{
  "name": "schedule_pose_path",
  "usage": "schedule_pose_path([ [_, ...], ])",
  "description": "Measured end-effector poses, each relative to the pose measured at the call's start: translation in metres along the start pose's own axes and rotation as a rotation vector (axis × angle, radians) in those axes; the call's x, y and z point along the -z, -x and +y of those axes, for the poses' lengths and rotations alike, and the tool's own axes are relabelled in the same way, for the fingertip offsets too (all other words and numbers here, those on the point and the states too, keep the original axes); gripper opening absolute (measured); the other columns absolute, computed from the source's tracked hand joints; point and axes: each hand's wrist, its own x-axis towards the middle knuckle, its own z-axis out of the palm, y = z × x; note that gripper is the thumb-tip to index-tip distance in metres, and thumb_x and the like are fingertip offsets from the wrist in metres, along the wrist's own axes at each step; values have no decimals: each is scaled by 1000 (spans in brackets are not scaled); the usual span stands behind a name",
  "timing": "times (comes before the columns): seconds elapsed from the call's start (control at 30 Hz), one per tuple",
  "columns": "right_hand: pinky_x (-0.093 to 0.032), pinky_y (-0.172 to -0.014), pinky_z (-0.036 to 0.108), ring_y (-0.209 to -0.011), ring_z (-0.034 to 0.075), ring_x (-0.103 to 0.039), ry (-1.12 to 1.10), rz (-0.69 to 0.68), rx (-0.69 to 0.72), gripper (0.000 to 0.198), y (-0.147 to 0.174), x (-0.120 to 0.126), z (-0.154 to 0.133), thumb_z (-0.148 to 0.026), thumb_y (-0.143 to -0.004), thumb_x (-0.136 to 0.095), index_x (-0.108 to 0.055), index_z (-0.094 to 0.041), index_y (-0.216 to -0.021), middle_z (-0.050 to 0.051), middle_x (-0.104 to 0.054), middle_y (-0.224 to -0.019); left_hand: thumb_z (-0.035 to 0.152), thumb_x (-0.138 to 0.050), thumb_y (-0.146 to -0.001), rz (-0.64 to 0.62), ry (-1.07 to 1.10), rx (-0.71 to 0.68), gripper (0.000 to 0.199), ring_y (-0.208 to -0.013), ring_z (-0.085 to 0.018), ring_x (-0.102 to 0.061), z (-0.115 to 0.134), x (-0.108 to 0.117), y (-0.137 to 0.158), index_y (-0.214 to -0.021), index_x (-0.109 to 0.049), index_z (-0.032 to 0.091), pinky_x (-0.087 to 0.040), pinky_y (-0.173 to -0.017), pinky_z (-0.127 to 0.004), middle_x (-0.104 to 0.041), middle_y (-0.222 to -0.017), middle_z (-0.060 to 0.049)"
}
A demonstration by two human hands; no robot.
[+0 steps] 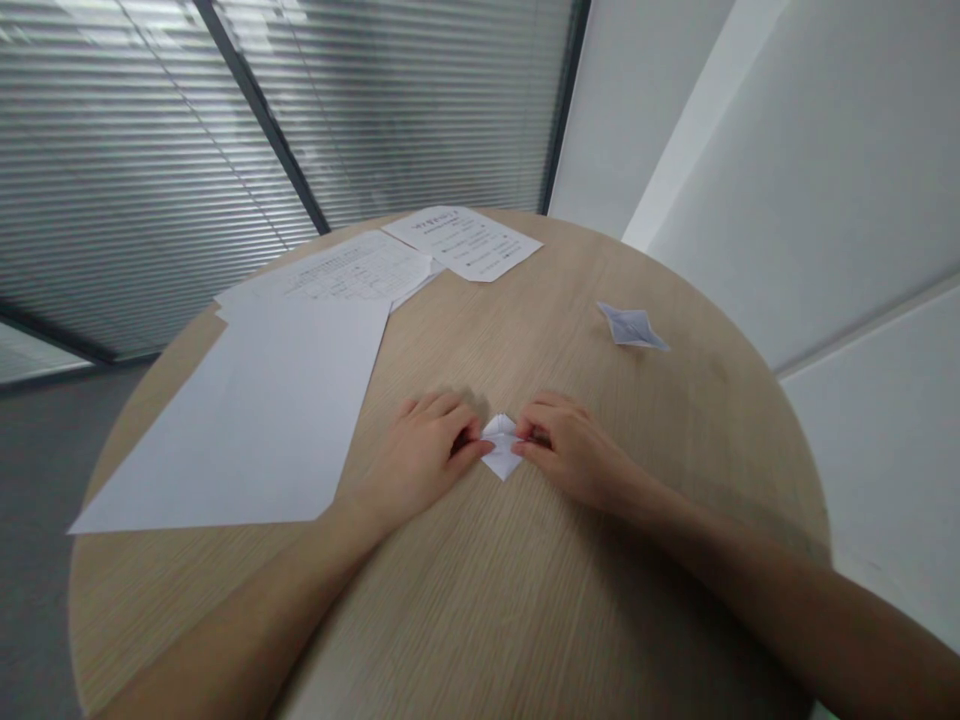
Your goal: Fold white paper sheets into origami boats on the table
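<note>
Between my two hands is a small piece of folded white paper [502, 458], roughly diamond-shaped, with a point toward me and layered folds at its far end. My left hand [431, 445] pinches its left corner between thumb and curled fingers. On the opposite corner, my right hand [574, 445] has a matching pinch. Both hands rest low over the table, and the fingertips cover the side corners of the paper. Farther off to the right lies another folded paper piece [632, 327], with pointed ends, touched by neither hand.
A round wooden table [465, 620] bears everything. Large blank white paper [277, 420] lies left of my left hand, overhanging the table's left edge slightly. Behind it are printed sheets [345, 265] and another printed page [469, 242]. Window blinds [420, 110] and a white wall [840, 180] stand beyond.
</note>
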Motion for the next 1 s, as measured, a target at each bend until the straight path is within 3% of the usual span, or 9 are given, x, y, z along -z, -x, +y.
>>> schedule_pose_path([
  [0.13,-43,-80,33,-89,19,-61,-118,81,47,21,3,-4,2,-4,-80,-64,-52,-19,-73,5,-67,-93,35,-62,-89,66,181,6,17,-82,-21,-55,1,-2,2,-84,-59,18,-42,-73,-34,-60,-84,-3],
  [0.3,-49,-84,34,-102,20,-66,-371,264,153,18,3,-10,4,-7,-82,-63,-54,-21,-73,9,-69,-111,28,-64,-83,174,616,83,19,-72,-15,-60,5,-2,5,-101,-64,20,-47,-66,-28,-67,-83,0],
  [0.4,-49,-91,37,-109,21,-65,-530,334,212,14,2,-13,4,-11,-82,-67,-61,-22,-76,8,-69,-114,24,-68,-79,226,782,51,20,-78,-16,-66,9,1,8,-99,-69,20,-52,-71,-28,-73,-90,-3],
  [0.5,-51,-88,36,-102,19,-68,-671,301,209,10,1,-15,5,-14,-82,-69,-68,-24,-83,5,-72,-107,20,-69,-80,262,832,6,11,-83,-17,-70,15,6,10,-89,-75,22,-54,-76,-28,-76,-92,-3],
  [0.63,-54,-72,30,-82,16,-69,-812,200,189,11,1,-15,5,-18,-81,-72,-74,-25,-90,3,-74,-95,17,-71,-79,371,851,-15,11,-75,-15,-71,19,9,12,-85,-78,24,-55,-68,-25,-78,-85,-3],
  [1.0,-55,-73,29,-83,16,-71,-859,228,193,9,7,-5,-11,-25,-79,-76,-78,-27,-88,4,-76,-95,15,-76,-76,515,802,-49,10,-67,-12,-71,31,13,18,-77,-78,25,-56,-57,-19,-78,-82,0],
])
